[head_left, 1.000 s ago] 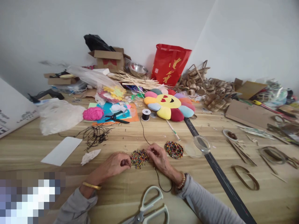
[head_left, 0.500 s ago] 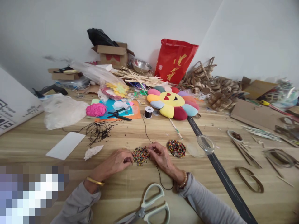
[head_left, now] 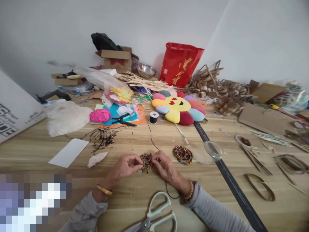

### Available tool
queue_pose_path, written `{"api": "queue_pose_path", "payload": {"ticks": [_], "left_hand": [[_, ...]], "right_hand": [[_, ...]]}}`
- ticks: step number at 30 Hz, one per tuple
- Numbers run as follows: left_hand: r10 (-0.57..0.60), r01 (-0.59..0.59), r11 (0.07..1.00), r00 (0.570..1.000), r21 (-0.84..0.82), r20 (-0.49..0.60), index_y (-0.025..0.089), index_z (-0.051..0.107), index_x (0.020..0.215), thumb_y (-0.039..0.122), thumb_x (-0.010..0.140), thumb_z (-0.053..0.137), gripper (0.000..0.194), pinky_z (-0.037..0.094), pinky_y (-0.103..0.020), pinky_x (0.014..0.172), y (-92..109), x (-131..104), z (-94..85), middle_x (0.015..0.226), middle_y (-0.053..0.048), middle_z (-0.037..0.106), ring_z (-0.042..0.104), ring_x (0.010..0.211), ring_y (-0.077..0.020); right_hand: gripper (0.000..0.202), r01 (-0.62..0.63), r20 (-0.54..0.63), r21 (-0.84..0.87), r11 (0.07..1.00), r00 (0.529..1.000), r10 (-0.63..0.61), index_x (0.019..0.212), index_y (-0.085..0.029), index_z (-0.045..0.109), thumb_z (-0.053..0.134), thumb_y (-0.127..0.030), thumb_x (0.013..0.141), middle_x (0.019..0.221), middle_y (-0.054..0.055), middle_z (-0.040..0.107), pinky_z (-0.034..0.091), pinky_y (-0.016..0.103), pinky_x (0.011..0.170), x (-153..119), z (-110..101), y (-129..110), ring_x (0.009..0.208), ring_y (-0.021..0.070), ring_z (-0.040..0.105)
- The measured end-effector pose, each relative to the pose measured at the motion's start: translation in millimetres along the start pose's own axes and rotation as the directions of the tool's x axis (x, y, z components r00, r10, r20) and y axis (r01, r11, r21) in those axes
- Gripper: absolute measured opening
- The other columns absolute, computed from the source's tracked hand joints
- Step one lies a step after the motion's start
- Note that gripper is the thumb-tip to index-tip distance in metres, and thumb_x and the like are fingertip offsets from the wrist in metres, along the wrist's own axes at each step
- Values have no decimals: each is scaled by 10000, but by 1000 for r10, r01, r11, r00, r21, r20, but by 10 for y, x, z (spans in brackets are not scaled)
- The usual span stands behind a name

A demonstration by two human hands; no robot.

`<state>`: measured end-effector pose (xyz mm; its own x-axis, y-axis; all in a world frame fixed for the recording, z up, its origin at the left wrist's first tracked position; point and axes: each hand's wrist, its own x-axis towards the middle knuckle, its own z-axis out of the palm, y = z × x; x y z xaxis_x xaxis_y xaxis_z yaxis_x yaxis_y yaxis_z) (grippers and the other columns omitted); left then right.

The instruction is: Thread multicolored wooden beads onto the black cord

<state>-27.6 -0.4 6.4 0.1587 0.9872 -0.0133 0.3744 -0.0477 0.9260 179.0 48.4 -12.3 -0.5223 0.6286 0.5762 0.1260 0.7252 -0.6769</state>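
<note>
A heap of small multicoloured beads lies on the wooden table between my two hands. My left hand is at the heap's left side, thumb and forefinger pinched together; whatever is between the tips is too small to make out. On the right side, my right hand pinches the black cord near the beads. That cord runs from a white-flanged spool to my right hand, and a loop of it shows below the wrist. A coil of strung beads rests just right of my right hand.
Scissors lie at the front edge. White paper, crumpled tissue and tangled black cords are to the left. Behind are pliers, pink yarn and a flower cushion. A tape roll sits on the right.
My left hand has moved slightly right and its thumb and forefinger now meet in a pinch at the beads. My right hand stays by the heap, shifted a little. The view has tilted slightly.
</note>
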Motion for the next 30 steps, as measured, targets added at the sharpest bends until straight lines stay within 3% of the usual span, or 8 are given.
{"api": "queue_pose_path", "payload": {"ticks": [3, 7, 12, 30], "left_hand": [[-71, 63, 956, 997, -286, -15, 121, 638, 673, 269, 637, 711, 169, 447, -226, 554, 16, 16, 98, 619, -26, 655, 569, 553, -126], [-128, 92, 907, 990, -411, -61, 119, 650, 673, 267, 611, 753, 191, 438, -221, 569, 41, 26, 154, 615, -17, 654, 559, 566, -117], [-171, 119, 888, 982, -445, -79, 122, 653, 675, 257, 611, 763, 186, 431, -214, 568, 31, 28, 143, 637, -15, 661, 547, 571, -108], [-163, 124, 886, 985, -447, -49, 134, 677, 638, 231, 568, 789, 164, 441, -223, 588, -20, 46, 145, 624, -20, 670, 570, 588, -123]], "right_hand": [[98, 80, 11, -26, 996, 997, -80, 873, -184, 548, 463, -172, 920, 781, 54, 583, 465, 277, 663, -12, 20, -61, 747, 162, 544], [95, 101, 32, -53, 993, 995, -100, 881, -186, 545, 462, -175, 924, 784, 52, 576, 460, 273, 662, -32, 27, -78, 752, 160, 539], [92, 111, 50, -33, 993, 993, -109, 877, -183, 528, 451, -175, 925, 768, 47, 565, 451, 268, 649, -29, 24, -89, 728, 155, 526], [74, 97, 91, -43, 994, 992, -93, 877, -187, 512, 453, -150, 905, 751, 43, 577, 430, 273, 651, -26, 37, -90, 717, 159, 515]]}}
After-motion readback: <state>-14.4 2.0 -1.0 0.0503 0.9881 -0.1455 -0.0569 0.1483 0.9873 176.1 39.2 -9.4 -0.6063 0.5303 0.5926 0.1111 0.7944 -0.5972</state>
